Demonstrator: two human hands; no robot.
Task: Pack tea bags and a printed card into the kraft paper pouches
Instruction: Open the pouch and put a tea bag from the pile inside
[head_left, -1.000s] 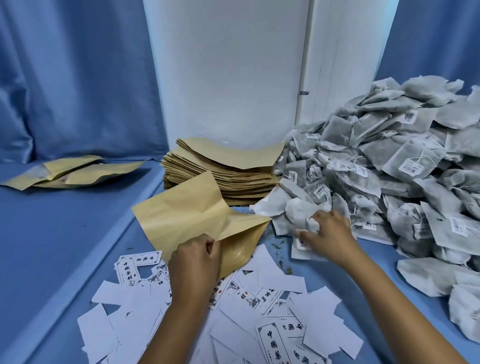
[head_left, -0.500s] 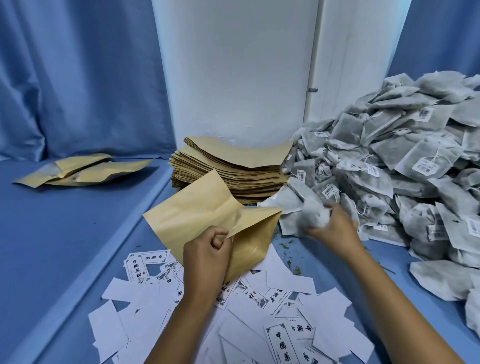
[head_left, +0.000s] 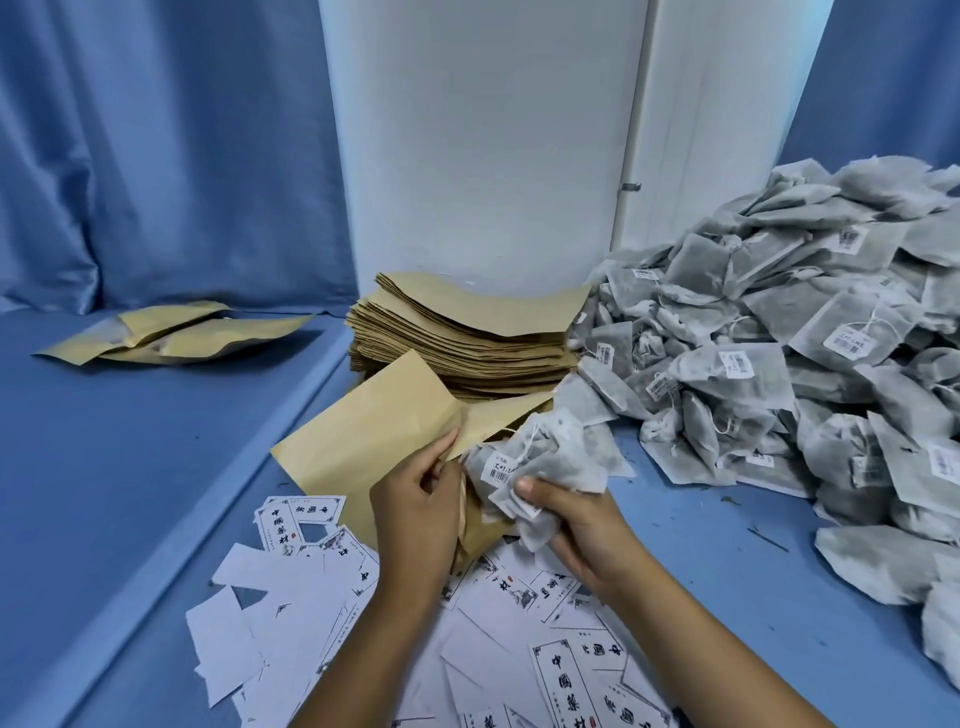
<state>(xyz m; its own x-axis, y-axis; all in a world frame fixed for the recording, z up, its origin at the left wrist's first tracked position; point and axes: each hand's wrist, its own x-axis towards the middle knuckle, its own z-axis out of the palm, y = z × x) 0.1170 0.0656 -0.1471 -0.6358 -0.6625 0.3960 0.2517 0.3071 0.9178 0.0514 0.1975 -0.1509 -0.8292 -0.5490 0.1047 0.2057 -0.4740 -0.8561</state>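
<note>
Both hands meet at the pouch mouth: the left hand (head_left: 415, 512) pinches the kraft pouch (head_left: 374, 436) edge, and the right hand (head_left: 576, 525), fingers curled, grips several tea bags (head_left: 540, 462).

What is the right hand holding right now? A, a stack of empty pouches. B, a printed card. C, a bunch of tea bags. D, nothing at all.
C: the right hand grips a bunch of tea bags at the mouth of the kraft pouch that the left hand holds open.
</note>
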